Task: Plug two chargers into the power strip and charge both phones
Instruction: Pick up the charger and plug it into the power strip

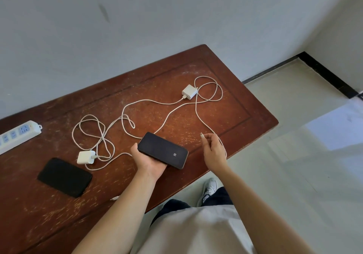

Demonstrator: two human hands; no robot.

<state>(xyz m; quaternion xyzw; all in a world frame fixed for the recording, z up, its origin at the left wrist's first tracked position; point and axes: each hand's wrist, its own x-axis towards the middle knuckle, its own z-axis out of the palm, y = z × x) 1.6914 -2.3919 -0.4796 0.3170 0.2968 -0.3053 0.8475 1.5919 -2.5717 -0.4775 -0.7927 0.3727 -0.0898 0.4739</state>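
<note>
My left hand (149, 163) holds a black phone (163, 150) flat above the table, screen up. My right hand (213, 149) pinches the plug end of a white cable (202, 135) just right of that phone. This cable loops back to a white charger (189, 92) lying at the far right of the table. A second white charger (85, 157) with its tangled cable (98, 133) lies left of my left hand. A second black phone (64, 177) rests flat near the front left. The white power strip (19, 133) sits at the far left edge, nothing plugged in.
The brown wooden table (235, 116) stands against a grey wall (157, 17). Its right end and front edge drop to a pale tiled floor (294, 175). A loose cable end (115, 198) lies near the front edge by my left forearm.
</note>
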